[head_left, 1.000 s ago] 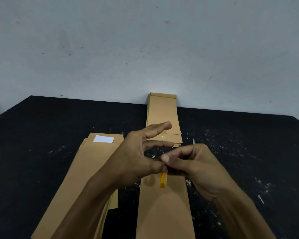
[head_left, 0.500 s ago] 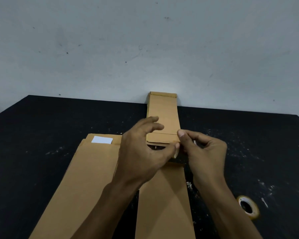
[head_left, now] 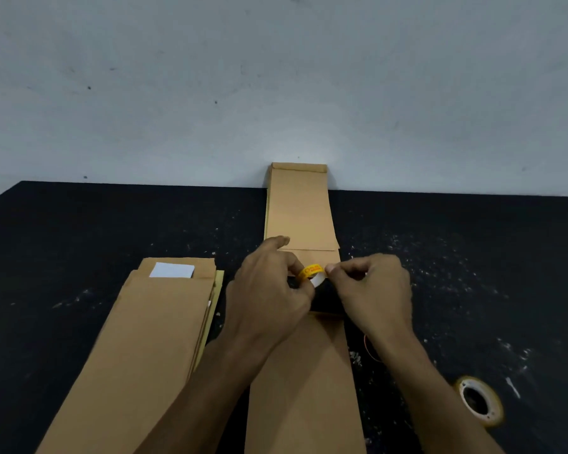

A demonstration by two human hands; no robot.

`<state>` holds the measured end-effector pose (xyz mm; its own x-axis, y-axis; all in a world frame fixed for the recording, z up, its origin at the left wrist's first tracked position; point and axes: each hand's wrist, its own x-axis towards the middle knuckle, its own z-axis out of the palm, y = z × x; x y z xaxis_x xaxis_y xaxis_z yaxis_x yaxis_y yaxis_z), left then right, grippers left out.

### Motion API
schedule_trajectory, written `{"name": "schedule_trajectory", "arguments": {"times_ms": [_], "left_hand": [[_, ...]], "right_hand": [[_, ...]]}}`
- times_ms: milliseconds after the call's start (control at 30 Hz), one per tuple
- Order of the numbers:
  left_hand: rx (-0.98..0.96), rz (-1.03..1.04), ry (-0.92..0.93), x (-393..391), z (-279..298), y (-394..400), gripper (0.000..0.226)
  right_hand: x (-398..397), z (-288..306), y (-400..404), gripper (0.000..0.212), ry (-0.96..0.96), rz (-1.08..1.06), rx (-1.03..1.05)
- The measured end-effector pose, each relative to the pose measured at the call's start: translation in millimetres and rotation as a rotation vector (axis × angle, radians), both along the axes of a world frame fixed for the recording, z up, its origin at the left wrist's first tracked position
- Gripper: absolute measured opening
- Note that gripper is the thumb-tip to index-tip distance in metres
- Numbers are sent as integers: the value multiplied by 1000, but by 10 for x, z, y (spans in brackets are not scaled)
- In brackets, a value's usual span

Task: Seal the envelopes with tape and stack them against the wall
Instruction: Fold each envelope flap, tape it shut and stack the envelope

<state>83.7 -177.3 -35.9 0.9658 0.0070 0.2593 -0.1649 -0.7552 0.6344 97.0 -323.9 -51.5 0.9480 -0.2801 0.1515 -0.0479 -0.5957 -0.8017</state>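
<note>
A long brown envelope (head_left: pixel 304 381) lies lengthwise in front of me on the black table (head_left: pixel 79 231). Above its far end my left hand (head_left: pixel 269 290) and my right hand (head_left: pixel 374 290) pinch a short strip of tape (head_left: pixel 313 273), yellow-printed at one end, stretched between their fingertips. The envelope's far end is partly hidden by the hands. A stack of brown envelopes (head_left: pixel 300 208) leans against the wall (head_left: pixel 276 77) just beyond the hands.
A pile of brown envelopes (head_left: pixel 145 348) lies at the left, with a white sheet (head_left: pixel 172 270) sticking out of the top one. A roll of tape (head_left: pixel 479 401) rests on the table at the lower right. White specks litter the table top.
Both hands have moved away from me, from above the envelope's middle to its far end, carrying the tape strip. The view has tilted down and the tape roll has come into sight.
</note>
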Motion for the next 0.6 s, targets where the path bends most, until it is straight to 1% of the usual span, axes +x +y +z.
{"name": "schedule_trajectory", "arguments": {"times_ms": [100, 167, 300, 400, 600], "left_hand": [[75, -7, 70, 31, -12, -23, 19], [129, -37, 118, 50, -21, -40, 24], [177, -67, 135, 77, -31, -73, 26], [201, -70, 140, 81, -41, -81, 28], [236, -75, 153, 79, -36, -89, 31]], "right_hand": [[21, -22, 8, 12, 77, 20, -252], [23, -41, 10, 11, 109, 23, -343], [13, -42, 14, 9, 134, 10, -403], [11, -19, 7, 11, 157, 13, -437], [-2, 9, -3, 11, 147, -2, -421]]}}
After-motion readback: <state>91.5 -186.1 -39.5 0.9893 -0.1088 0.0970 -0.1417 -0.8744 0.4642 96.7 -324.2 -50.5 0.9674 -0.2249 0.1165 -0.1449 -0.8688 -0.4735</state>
